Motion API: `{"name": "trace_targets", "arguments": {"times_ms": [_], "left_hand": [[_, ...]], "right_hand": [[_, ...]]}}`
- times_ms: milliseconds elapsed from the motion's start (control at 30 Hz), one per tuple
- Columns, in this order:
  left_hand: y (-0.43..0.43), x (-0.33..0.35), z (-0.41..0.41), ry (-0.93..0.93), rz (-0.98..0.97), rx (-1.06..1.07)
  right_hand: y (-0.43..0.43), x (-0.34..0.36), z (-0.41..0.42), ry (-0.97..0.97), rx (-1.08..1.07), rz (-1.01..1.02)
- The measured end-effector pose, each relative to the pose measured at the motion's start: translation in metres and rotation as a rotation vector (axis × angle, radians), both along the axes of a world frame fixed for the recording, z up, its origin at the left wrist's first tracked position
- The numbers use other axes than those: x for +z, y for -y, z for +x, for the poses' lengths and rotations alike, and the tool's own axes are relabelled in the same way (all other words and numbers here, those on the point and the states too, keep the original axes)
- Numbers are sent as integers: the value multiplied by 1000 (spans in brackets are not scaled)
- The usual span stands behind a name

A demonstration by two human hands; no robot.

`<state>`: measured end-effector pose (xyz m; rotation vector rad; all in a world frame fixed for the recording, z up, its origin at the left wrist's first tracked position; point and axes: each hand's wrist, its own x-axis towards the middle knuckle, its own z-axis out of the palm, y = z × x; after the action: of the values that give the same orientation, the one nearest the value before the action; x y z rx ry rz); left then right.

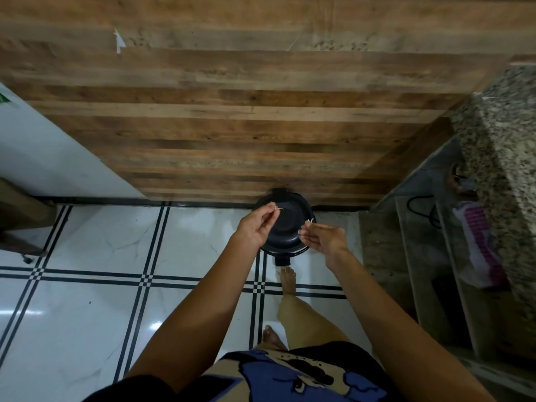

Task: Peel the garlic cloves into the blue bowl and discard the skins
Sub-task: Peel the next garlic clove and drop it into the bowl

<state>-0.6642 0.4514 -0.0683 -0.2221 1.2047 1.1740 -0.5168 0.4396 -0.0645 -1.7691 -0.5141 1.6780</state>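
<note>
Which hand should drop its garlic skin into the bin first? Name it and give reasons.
Left, probably. The left hand pinches a skin scrap over the middle of the bin; the right hand pinches the other scrap nearer the rim. The lid looks shut, so neither can drop yet.

Black bin [288,227], white black-striped floor tiles [87,314], brown banded wood wall [261,111], grey speckled granite counter [499,126].

Glossy marbled floor tiles [87,314], matt wood-grain wall panel [232,111], smooth black plastic bin [287,227], speckled granite counter [499,134].
</note>
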Motion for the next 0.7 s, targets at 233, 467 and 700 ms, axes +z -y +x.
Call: {"name": "trace_targets", "arguments": {"times_ms": [233,467,700], "left_hand": [[6,-1,2,9,-18,4],[-9,-5,-8,-23,-41,19],[-13,-57,-12,-62,-109,-68]], "right_hand": [[-3,-5,2,10,-21,3],[-19,-20,-4,-9,43,-73],[-23,-67,-5,88,68,-172]]}}
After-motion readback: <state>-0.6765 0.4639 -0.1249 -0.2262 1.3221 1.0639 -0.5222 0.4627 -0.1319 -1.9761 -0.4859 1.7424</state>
